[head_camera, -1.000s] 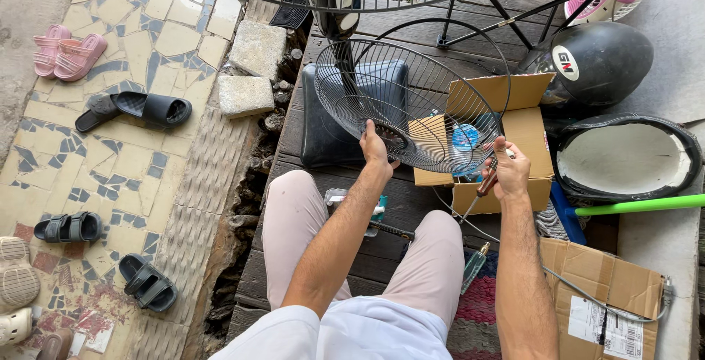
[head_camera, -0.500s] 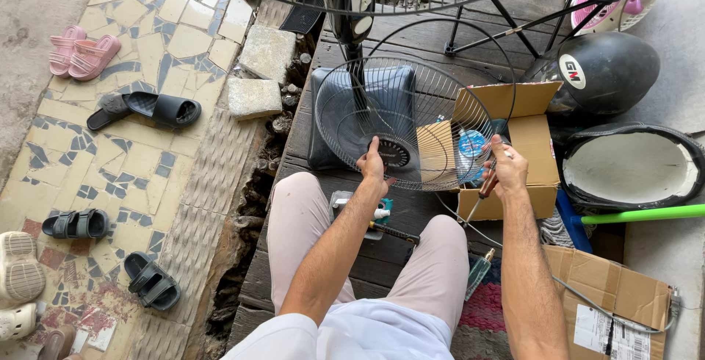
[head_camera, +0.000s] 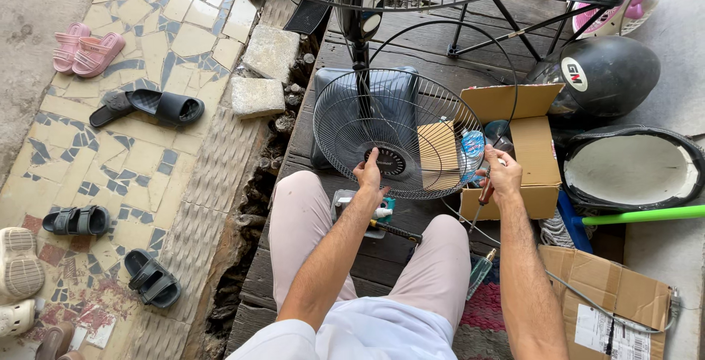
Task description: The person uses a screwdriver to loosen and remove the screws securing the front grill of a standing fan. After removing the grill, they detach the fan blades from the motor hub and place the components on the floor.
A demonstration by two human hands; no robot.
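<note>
Compared with one second earlier, the wire fan guard point(head_camera: 400, 134) had come lower and more level before the knees, with both hands little shifted on its near rim. The left hand point(head_camera: 369, 174) closed its grip on the near edge of the guard, thumb up beside the dark centre disc point(head_camera: 390, 162). The right hand point(head_camera: 503, 177) pinched the guard's right rim and also held a thin screwdriver point(head_camera: 481, 202) pointing down. The guard was held above the dark wooden platform point(head_camera: 411, 44), in front of an open cardboard box point(head_camera: 530, 150). A black helmet point(head_camera: 606, 73) lay beyond the box; a green pole point(head_camera: 646, 215) lay to the right.
</note>
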